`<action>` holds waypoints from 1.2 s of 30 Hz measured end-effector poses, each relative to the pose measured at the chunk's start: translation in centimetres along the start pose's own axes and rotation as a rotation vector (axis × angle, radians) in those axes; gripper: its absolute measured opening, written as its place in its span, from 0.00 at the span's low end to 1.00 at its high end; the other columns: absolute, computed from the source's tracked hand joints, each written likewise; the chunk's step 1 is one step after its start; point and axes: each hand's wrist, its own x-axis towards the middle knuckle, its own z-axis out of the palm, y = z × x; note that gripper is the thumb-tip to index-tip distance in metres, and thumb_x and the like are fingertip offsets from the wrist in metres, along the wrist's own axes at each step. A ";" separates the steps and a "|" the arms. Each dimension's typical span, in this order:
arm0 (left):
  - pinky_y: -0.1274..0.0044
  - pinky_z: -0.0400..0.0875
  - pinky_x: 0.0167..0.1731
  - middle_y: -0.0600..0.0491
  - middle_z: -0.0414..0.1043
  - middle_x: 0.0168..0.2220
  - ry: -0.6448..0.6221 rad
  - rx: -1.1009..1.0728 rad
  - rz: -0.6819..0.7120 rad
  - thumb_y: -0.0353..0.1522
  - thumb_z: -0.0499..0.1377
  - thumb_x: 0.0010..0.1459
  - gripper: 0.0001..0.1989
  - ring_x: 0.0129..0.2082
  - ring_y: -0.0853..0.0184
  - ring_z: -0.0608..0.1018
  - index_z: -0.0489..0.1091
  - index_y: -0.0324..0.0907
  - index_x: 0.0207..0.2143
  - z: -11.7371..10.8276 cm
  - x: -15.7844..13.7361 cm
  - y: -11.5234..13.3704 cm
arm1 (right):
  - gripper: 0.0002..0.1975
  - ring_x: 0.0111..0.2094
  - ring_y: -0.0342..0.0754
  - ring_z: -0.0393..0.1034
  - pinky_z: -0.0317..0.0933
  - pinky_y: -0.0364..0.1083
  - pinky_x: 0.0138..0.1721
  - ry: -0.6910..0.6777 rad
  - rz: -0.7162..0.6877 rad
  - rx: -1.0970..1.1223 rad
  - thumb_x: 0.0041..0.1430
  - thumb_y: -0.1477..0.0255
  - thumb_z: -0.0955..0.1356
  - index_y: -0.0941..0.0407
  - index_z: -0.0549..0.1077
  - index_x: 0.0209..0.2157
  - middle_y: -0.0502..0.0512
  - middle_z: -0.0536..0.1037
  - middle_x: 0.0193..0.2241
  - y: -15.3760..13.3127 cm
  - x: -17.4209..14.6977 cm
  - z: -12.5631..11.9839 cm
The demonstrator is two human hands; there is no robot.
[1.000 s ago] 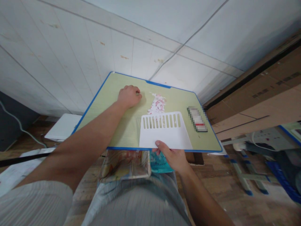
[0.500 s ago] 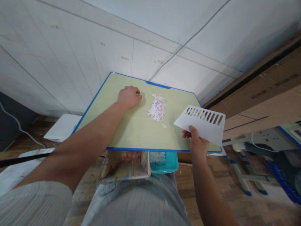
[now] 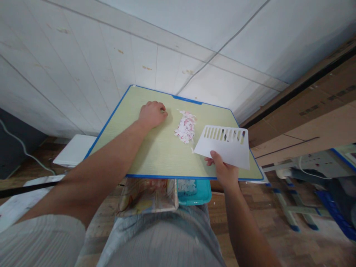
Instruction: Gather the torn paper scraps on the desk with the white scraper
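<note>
My right hand (image 3: 224, 168) grips a flat white slotted sheet (image 3: 225, 146) with slanted sides and a row of long slots along its far edge. The thumb lies on top, the fingers beneath. The sheet's left corner is close to a small heap of white and pink flakes (image 3: 185, 128) on a pale green tabletop (image 3: 164, 152). To the left of the heap, my left hand (image 3: 152, 113) rests on the tabletop, fingers curled together. What they hold, if anything, I cannot make out.
Below the front edge are an open patterned bag (image 3: 150, 207) and a turquoise tub (image 3: 204, 191) with whitish bits in it. A white panelled wall (image 3: 133, 59) stands behind the table. Large cardboard (image 3: 300, 107) leans on the right.
My right hand has moved left with the slotted sheet, bringing its corner closer to the flakes. My left hand has stayed in place.
</note>
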 end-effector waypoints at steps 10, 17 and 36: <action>0.53 0.75 0.69 0.39 0.86 0.63 0.000 0.000 0.003 0.39 0.60 0.71 0.22 0.68 0.42 0.81 0.88 0.44 0.58 0.1 0.1 -0.1 | 0.26 0.27 0.58 0.85 0.83 0.55 0.38 -0.268 0.063 0.116 0.65 0.45 0.79 0.49 0.80 0.23 0.56 0.84 0.22 -3.2 -3.8 2.6; 0.54 0.75 0.70 0.39 0.86 0.63 0.000 0.010 -0.001 0.39 0.60 0.71 0.21 0.68 0.43 0.81 0.88 0.44 0.58 0.0 0.0 0.1 | 0.25 0.27 0.57 0.84 0.83 0.53 0.36 -0.249 0.074 0.155 0.63 0.45 0.79 0.50 0.80 0.25 0.57 0.85 0.23 -3.3 -3.6 2.6; 0.51 0.75 0.69 0.39 0.86 0.62 0.019 -0.013 0.009 0.38 0.61 0.71 0.20 0.67 0.41 0.81 0.88 0.45 0.57 0.3 0.2 -0.1 | 0.20 0.25 0.55 0.77 0.78 0.53 0.38 -0.200 0.037 0.098 0.61 0.59 0.77 0.47 0.75 0.18 0.52 0.79 0.18 -1.5 -1.0 -2.3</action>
